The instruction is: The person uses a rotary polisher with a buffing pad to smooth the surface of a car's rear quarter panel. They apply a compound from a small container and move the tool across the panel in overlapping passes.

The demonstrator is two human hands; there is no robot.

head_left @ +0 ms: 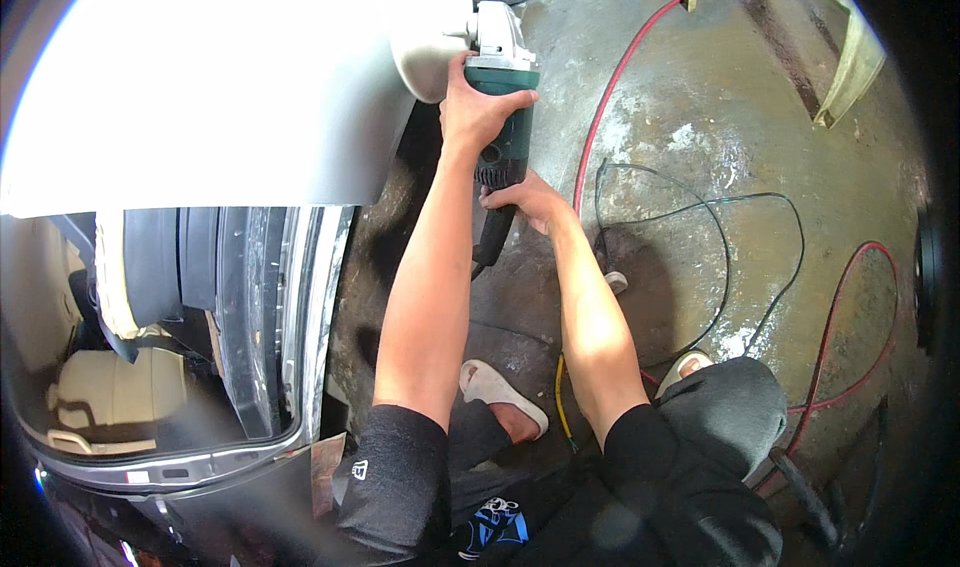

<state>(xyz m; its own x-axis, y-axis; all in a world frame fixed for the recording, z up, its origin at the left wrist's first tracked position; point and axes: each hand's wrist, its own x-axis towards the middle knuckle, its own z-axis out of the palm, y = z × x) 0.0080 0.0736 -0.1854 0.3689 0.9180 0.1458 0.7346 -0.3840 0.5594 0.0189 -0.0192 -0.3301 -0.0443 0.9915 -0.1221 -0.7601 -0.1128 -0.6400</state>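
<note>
Steadying a green power tool (517,132) at upper centre, I clamp my left hand (477,114) around its body, right hand (537,200) around its rear handle; a slackened grip could scuff the pale car panel (220,97).

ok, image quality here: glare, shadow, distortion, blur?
Head view: pale car panel blown out to near white; dark shadow on the floor beside the right forearm; fisheye bending and black corners at the rim; hazy smear lower left; both hands and the power tool read fairly clear.
</note>
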